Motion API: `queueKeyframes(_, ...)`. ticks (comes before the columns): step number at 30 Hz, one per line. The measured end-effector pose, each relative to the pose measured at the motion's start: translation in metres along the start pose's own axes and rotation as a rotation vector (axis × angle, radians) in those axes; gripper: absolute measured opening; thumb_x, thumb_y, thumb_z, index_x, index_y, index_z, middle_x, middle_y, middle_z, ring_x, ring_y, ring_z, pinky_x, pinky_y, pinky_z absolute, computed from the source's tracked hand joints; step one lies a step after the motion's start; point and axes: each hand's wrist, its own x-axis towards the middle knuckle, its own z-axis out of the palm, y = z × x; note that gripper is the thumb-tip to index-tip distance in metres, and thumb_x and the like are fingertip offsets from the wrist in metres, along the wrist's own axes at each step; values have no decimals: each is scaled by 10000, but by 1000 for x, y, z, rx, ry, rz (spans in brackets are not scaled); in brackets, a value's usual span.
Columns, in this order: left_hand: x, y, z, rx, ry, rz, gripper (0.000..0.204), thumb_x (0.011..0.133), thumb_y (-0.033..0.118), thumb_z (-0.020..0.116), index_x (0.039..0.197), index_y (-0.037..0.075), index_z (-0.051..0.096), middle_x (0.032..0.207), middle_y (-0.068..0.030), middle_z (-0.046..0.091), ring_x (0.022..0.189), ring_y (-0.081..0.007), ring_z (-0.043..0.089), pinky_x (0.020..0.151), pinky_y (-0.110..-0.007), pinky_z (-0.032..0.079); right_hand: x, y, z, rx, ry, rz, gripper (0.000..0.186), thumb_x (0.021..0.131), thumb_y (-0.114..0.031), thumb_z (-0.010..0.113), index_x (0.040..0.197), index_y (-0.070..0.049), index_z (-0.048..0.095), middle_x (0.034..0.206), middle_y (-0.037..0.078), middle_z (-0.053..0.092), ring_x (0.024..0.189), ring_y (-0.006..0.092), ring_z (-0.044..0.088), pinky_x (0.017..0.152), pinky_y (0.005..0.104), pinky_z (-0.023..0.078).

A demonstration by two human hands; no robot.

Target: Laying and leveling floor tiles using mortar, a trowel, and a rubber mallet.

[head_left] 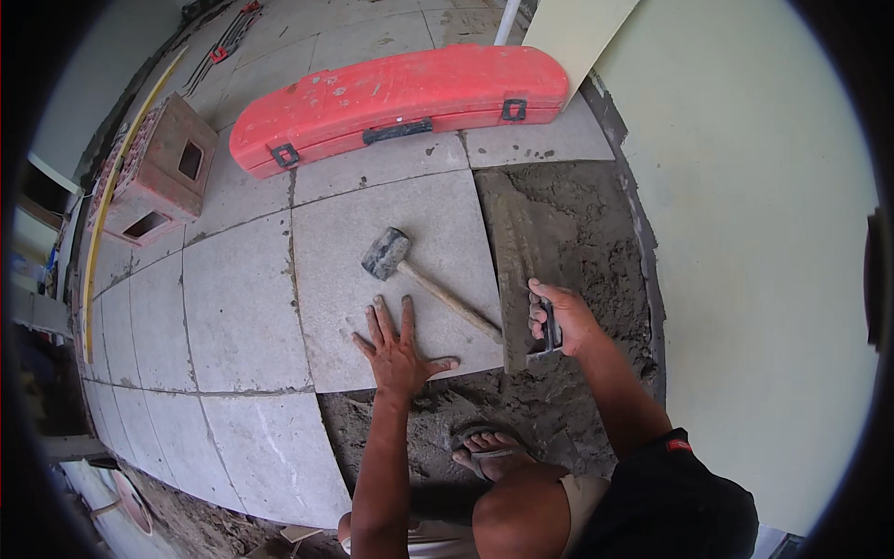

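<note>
My left hand (396,349) rests with spread fingers on a pale square tile (340,238), just below a mallet (386,253) with a dark head and wooden handle lying diagonally across it. My right hand (559,317) is closed on the handle of a long, mud-coated flat trowel (512,247), held along that tile's right edge over rough grey wet mortar (596,233). The mortar also runs below the tile, around my sandalled foot (489,447).
A long red plastic case (391,93) lies across the back tiles. At the left are a stained box (163,158) with openings and a yellow straightedge (95,279). Red-handled tools (228,37) lie farther back. A pale wall (754,279) borders the mortar on the right.
</note>
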Motion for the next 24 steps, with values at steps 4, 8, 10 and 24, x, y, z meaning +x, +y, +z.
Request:
queueKeyframes(4, 4, 3, 3, 14, 36, -11, 1446, 523, 936, 697, 1662, 199, 198, 1688, -306, 69, 1552, -528, 75, 1087, -849, 82, 1, -15, 22, 161, 52, -410, 284, 958, -322, 743, 984, -117, 547, 692, 22, 590, 514, 170, 560, 491, 325, 478)
queueKeyframes(8, 4, 5, 7, 14, 45, -17, 1442, 528, 949, 683, 1662, 200, 199, 1684, -310, 78, 1549, -533, 69, 1083, -852, 67, 25, -26, 23, -294, 171, -650, 317, 1016, -343, 668, 1016, -83, 487, 699, 49, 597, 513, 133, 559, 475, 307, 462)
queueKeyframes(10, 4, 4, 9, 18, 48, -20, 1434, 532, 948, 680, 1660, 199, 209, 1678, -316, 97, 1547, -536, 70, 1085, -849, 51, 44, -15, 20, -510, 334, -573, 309, 1027, -339, 645, 1000, -81, 478, 683, 43, 567, 490, 128, 517, 449, 311, 440)
queueKeyframes(24, 2, 8, 4, -6, 87, -34, 1399, 548, 874, 753, 1661, 220, 213, 1689, -282, 117, 1559, -500, 100, 1131, -803, 55, 97, -7, -14, -1012, 750, -466, 488, 938, -343, 641, 1057, 121, 549, 1013, 359, 682, 1024, 506, 672, 886, 539, 538)
